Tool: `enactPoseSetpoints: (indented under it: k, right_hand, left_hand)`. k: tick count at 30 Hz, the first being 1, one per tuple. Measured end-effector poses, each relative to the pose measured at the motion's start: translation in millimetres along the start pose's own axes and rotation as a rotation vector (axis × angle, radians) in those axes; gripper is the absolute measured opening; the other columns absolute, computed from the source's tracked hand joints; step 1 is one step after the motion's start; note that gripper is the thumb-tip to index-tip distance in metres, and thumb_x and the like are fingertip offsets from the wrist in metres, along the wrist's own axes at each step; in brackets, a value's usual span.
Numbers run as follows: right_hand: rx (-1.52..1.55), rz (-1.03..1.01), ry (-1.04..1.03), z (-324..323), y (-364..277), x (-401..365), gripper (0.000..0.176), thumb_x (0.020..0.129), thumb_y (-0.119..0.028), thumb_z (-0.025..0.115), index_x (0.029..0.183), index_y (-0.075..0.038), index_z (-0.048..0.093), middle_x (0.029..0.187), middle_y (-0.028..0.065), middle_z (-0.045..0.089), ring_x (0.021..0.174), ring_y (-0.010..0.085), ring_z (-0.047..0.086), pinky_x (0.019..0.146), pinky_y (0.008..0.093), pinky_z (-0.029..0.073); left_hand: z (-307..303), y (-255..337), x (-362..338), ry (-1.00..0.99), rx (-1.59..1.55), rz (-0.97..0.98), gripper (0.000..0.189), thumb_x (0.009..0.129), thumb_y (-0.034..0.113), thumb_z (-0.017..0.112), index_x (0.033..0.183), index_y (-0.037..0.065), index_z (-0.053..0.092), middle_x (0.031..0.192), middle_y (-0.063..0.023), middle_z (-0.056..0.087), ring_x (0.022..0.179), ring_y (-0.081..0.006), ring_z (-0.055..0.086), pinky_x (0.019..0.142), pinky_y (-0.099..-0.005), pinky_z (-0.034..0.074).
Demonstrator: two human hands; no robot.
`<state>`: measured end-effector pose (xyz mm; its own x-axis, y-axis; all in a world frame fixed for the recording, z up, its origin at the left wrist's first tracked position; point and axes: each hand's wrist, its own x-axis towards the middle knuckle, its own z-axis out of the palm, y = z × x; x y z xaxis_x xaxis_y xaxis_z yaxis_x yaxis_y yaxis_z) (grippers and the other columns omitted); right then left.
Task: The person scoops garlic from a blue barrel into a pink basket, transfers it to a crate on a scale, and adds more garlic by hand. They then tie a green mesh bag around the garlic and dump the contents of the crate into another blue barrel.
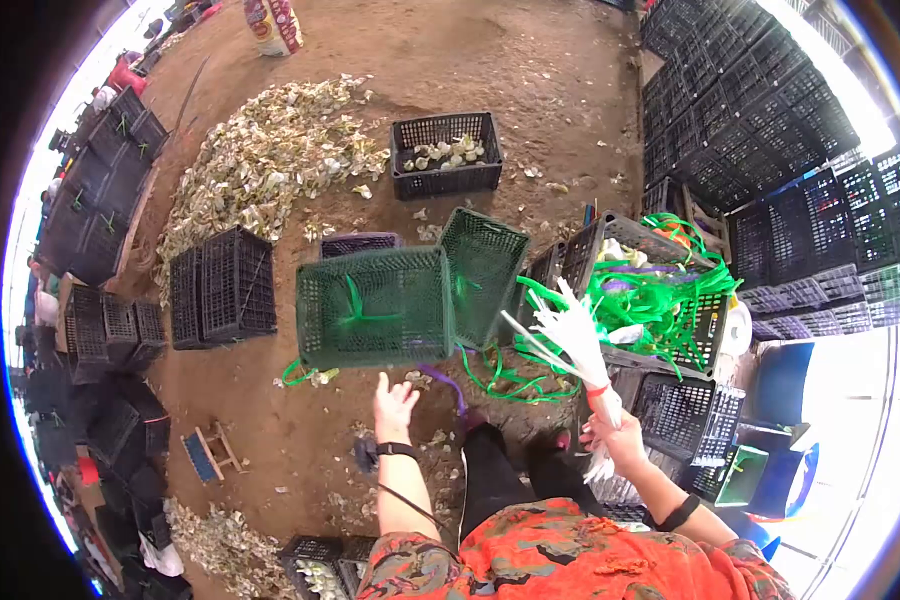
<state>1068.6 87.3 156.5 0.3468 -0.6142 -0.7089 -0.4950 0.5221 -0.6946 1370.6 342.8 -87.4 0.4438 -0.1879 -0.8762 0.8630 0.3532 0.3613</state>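
My right hand (615, 438) is closed round a bundle of white strips (570, 335), bound with a red band, its loose ends fanned toward the upper left. My left hand (395, 405) is empty, fingers spread, just below the near edge of a green crate (375, 340). A green strip lies inside that crate. Another green crate (485, 265) leans at its right side. Right of these, a black crate (710, 335) holds a heap of green strips (650, 300) with some purple and orange ones.
A black crate (445, 182) holding pale vegetable pieces stands ahead, beside a large pile of pale leaves (270, 160). Stacked black crates (750, 110) line the right. More crates (225, 285) stand at left, near a small blue-topped stool (202, 455). Green strips (520, 385) trail on the ground.
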Motion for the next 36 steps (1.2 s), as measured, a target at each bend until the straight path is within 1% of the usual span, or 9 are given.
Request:
enactPoseSetpoints:
  k: [6,7,9,10,12,15,19,29,36]
  right_hand:
    - [-0.193,0.12,-0.08,47.5,17.0,14.2,0.019,0.081,-0.013,0.065,0.098,-0.005,0.059,0.066,0.003,0.059,0.05,0.0133,0.058,0.046,0.0313,0.05]
    - [-0.455,-0.285,-0.04,58.4,72.2,38.6,0.031,0.077,-0.017,0.069,0.104,-0.005,0.059,0.071,0.007,0.062,0.06,0.0217,0.064,0.055,0.0358,0.053]
    - [-0.916,-0.331,-0.469,78.2,31.2,26.6,0.054,0.07,-0.027,0.07,0.114,-0.001,0.051,0.102,0.0276,0.059,0.093,0.0424,0.059,0.08,0.0456,0.05]
    - [-0.744,-0.341,-0.429,83.5,50.9,31.3,0.061,0.07,-0.029,0.071,0.118,0.0,0.048,0.109,0.0266,0.057,0.098,0.0421,0.058,0.085,0.0455,0.048]
    - [-0.584,-0.464,-0.454,68.2,35.1,11.7,0.081,0.067,-0.035,0.074,0.131,0.002,0.039,0.124,0.0232,0.051,0.11,0.0408,0.053,0.096,0.0446,0.043]
    - [-0.656,-0.485,-0.379,27.1,65.0,8.0,0.083,0.069,-0.037,0.073,0.135,-0.001,0.038,0.126,0.0226,0.052,0.11,0.0368,0.055,0.096,0.0417,0.044]
    - [-0.652,-0.002,-0.262,-61.4,140.5,12.4,0.048,0.073,-0.036,0.07,0.108,-0.004,0.065,0.103,0.0152,0.067,0.097,0.0275,0.064,0.086,0.0361,0.049]
    - [-0.693,0.205,0.101,-135.6,329.3,141.2,0.033,0.069,-0.03,0.073,0.092,-0.007,0.069,0.092,0.0145,0.068,0.092,0.0298,0.064,0.083,0.0384,0.05]
    - [-1.12,-0.104,0.032,-64.0,422.6,347.8,0.048,0.08,-0.021,0.06,0.125,-0.01,0.051,0.119,0.0159,0.055,0.11,0.0288,0.054,0.091,0.0417,0.045]
  left_hand:
    - [93.6,-74.5,-147.2,-0.863,0.561,-0.168,0.109,0.075,0.078,0.039,0.148,0.012,-0.007,0.15,-0.0186,0.024,0.14,-0.035,0.019,0.106,-0.0581,0.021]
    - [98.6,-92.0,-164.4,-0.982,0.46,-0.214,0.107,0.08,0.067,0.052,0.148,0.01,-0.007,0.144,-0.0203,0.034,0.135,-0.0343,0.03,0.105,-0.0535,0.027]
    - [123.5,-115.0,-194.0,-0.895,0.567,-0.086,0.097,0.084,0.041,0.066,0.148,0.008,0.0,0.13,-0.0207,0.05,0.119,-0.0312,0.051,0.098,-0.0434,0.04]
    - [119.6,-127.5,-183.6,-0.668,0.552,0.05,0.08,0.084,0.015,0.068,0.144,0.006,0.017,0.11,-0.0187,0.062,0.095,-0.0256,0.063,0.086,-0.0348,0.048]
    - [132.2,-112.1,-187.2,-0.453,0.413,0.182,0.045,0.086,0.007,0.06,0.125,0.005,0.039,0.094,-0.0146,0.062,0.084,-0.0233,0.063,0.076,-0.0364,0.051]
    - [116.5,-76.3,-161.9,-0.278,0.428,0.242,0.032,0.091,0.008,0.053,0.121,0.011,0.044,0.076,-0.0044,0.054,0.064,-0.0178,0.057,0.059,-0.0348,0.051]
    - [109.9,-46.1,-140.8,-0.141,0.499,0.374,0.033,0.09,0.011,0.058,0.121,0.011,0.046,0.072,-0.0017,0.05,0.046,-0.0095,0.043,0.042,-0.0263,0.039]
    - [65.3,-162.2,-120.0,0.073,0.73,0.099,0.013,0.088,0.015,0.062,0.098,0.016,0.054,0.061,0.0043,0.042,0.045,-0.0073,0.04,0.041,-0.0244,0.037]
    - [-14.4,-238.2,-106.6,0.194,0.962,0.013,0.03,0.087,0.008,0.056,0.115,0.011,0.046,0.059,0.0005,0.04,0.042,-0.0107,0.038,0.043,-0.0288,0.038]
